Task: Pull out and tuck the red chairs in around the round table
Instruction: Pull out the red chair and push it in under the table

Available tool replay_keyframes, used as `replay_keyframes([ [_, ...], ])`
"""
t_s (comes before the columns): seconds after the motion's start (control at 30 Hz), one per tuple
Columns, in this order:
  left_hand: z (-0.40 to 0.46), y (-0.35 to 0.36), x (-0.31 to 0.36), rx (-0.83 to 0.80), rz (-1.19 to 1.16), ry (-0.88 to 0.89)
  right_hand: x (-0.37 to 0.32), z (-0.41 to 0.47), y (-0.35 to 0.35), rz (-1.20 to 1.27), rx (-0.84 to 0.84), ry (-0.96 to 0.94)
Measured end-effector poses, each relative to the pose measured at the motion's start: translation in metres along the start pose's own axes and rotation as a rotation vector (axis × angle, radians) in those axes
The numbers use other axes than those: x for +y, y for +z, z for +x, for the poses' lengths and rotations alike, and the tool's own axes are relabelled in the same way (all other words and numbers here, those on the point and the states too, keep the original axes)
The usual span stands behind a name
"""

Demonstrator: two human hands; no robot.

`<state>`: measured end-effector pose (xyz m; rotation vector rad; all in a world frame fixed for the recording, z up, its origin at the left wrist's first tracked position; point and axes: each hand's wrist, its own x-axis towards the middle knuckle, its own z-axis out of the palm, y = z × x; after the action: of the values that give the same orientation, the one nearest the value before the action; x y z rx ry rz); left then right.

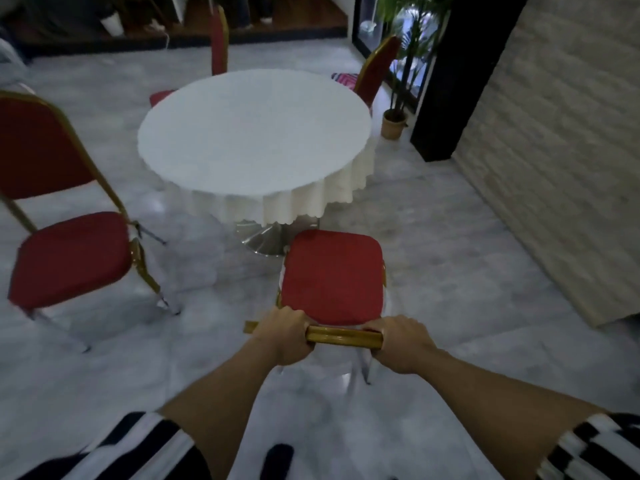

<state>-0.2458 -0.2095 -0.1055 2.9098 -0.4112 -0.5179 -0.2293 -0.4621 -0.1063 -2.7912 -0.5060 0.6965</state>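
Head view: your left hand (284, 336) and right hand (403, 342) are each curled tight around the gold top rail (343, 337) of the near red chair (332, 277), one at each end, likely so the chair steers straight. Its seat lies just ahead of your knuckles, front edge near the round table (254, 133) but not under the cloth. Judgement: the tuck-in is not yet done. Another red chair (65, 251) stands well apart to the left, pulled out.

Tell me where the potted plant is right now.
In the head view, the potted plant stands on the floor at upper right, between the round table and the black pillar.
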Motion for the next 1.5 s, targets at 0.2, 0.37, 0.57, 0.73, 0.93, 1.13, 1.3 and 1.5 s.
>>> replay_keyframes([
  [0.2, -0.010, 0.015, 0.061, 0.029, -0.083, -0.165, 0.048, -0.006, -0.015, -0.071, -0.044, -0.130],
  [0.37, -0.015, 0.028, 0.097, 0.065, -0.113, -0.291, 0.069, -0.009, -0.024, -0.130, -0.079, -0.229],
  [0.57, -0.008, 0.038, 0.129, 0.110, -0.148, -0.340, 0.097, -0.005, -0.037, -0.178, -0.082, -0.272],
  [0.73, -0.002, 0.035, 0.121, 0.045, -0.215, -0.322, 0.101, 0.001, -0.038, -0.165, -0.060, -0.311],
  [0.93, 0.018, 0.026, 0.107, 0.014, -0.280, -0.318, 0.099, 0.023, -0.052, -0.172, -0.065, -0.326],
  [1.13, 0.058, 0.005, 0.077, -0.001, -0.298, -0.298, 0.097, 0.073, -0.072, -0.137, -0.083, -0.300],
  [1.3, 0.100, -0.019, 0.034, -0.017, -0.315, -0.307, 0.086, 0.132, -0.095, -0.135, -0.092, -0.303],
  [1.5, 0.148, -0.048, -0.009, -0.018, -0.322, -0.302, 0.073, 0.197, -0.122, -0.152, -0.109, -0.279],
])
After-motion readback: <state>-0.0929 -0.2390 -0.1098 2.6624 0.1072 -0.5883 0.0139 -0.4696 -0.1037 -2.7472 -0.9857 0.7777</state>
